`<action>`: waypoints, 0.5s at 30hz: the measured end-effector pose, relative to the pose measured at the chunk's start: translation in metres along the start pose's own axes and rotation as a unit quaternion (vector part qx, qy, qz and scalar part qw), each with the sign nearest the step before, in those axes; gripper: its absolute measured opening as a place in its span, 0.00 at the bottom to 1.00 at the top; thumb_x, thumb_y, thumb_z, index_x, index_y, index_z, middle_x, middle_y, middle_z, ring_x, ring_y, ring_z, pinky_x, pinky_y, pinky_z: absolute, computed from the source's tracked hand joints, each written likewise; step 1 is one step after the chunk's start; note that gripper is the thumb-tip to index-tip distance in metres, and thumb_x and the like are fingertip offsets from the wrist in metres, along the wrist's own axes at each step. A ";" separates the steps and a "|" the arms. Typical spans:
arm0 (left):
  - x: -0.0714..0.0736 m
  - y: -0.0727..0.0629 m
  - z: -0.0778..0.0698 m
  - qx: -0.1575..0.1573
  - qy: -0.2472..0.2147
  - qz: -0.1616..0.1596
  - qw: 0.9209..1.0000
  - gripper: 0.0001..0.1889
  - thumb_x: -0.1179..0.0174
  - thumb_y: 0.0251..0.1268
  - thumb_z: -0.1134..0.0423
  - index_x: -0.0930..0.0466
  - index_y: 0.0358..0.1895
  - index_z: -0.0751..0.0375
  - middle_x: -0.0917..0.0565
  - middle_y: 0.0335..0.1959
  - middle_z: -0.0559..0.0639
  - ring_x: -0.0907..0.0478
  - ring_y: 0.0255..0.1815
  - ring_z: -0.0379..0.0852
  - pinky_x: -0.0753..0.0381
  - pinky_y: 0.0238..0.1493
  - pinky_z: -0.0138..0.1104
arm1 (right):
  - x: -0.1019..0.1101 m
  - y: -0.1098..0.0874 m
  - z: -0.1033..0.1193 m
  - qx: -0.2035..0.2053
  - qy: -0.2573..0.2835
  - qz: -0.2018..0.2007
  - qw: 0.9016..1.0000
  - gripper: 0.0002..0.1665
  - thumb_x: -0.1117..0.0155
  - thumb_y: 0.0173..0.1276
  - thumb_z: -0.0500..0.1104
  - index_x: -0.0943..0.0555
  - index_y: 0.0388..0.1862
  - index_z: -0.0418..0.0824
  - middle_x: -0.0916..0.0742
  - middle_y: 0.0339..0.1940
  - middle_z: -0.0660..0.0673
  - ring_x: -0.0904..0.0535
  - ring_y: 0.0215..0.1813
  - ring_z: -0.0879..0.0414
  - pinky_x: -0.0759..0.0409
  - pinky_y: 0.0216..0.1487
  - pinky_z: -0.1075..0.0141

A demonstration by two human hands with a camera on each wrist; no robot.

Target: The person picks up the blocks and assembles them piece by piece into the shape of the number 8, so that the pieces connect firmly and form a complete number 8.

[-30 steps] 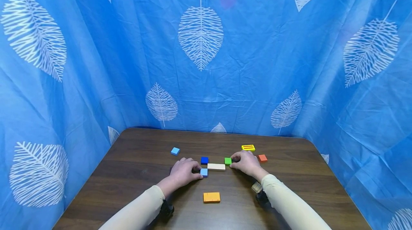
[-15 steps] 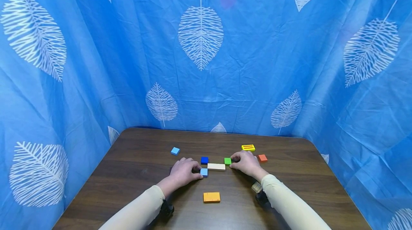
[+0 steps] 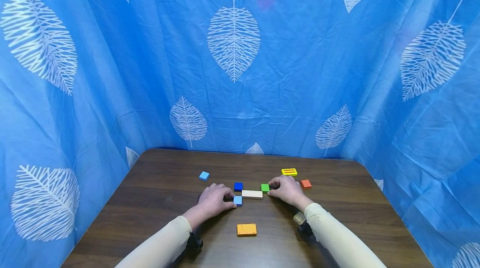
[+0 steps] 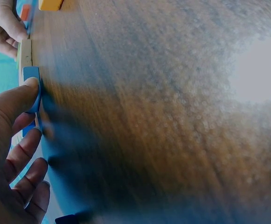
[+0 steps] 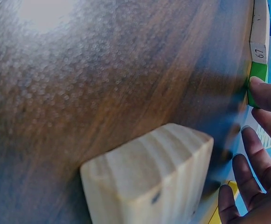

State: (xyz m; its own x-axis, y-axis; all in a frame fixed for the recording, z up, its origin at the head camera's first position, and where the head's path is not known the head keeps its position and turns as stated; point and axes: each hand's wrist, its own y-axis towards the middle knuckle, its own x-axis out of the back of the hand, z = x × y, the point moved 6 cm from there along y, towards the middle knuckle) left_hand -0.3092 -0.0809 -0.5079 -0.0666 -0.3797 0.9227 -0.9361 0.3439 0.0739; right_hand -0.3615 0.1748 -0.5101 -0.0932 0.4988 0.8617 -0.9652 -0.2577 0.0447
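The left hand (image 3: 213,201) pinches a light blue block (image 3: 238,201). The right hand (image 3: 287,189) pinches a green block (image 3: 265,188). A white block (image 3: 252,194) lies between them.

Head cam: bright, even lt; curtain (image 3: 285,105) w/ faint pink smudge nr 12 o'clk; dull sheen on tabletop (image 3: 258,255) at 6. L wrist cam: blown-out glare btw 2 & 3, soft bluish shadow 7–8. R wrist cam: glare 11, grainy tabletop.
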 end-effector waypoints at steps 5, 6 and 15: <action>-0.001 0.001 0.000 0.004 -0.002 0.002 1.000 0.14 0.26 0.60 0.46 0.11 0.44 0.46 0.20 0.37 0.39 0.30 0.40 0.43 0.26 0.45 0.42 | 0.000 0.000 0.000 -0.002 -0.001 0.000 1.000 0.17 0.20 0.58 0.49 0.10 0.46 0.48 0.12 0.39 0.55 0.20 0.44 0.56 0.26 0.45 0.49; -0.001 0.001 0.000 0.006 -0.003 0.002 1.000 0.14 0.26 0.60 0.46 0.11 0.45 0.46 0.20 0.37 0.39 0.30 0.40 0.43 0.26 0.45 0.41 | -0.001 0.000 -0.001 -0.003 -0.002 -0.001 1.000 0.17 0.20 0.58 0.49 0.10 0.46 0.48 0.12 0.39 0.54 0.20 0.44 0.56 0.26 0.45 0.49; -0.001 0.003 0.001 0.007 -0.002 0.003 1.000 0.15 0.26 0.60 0.46 0.11 0.45 0.46 0.20 0.37 0.39 0.30 0.40 0.43 0.26 0.45 0.41 | -0.001 0.000 0.000 -0.001 -0.009 -0.003 1.000 0.18 0.19 0.57 0.49 0.10 0.46 0.47 0.12 0.39 0.54 0.21 0.44 0.54 0.27 0.46 0.48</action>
State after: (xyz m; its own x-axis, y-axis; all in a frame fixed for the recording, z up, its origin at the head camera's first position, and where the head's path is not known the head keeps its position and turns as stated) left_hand -0.3119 -0.0802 -0.5090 -0.0743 -0.3805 0.9218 -0.9407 0.3336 0.0619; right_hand -0.3615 0.1747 -0.5106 -0.0829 0.4859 0.8701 -0.9662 -0.2529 0.0492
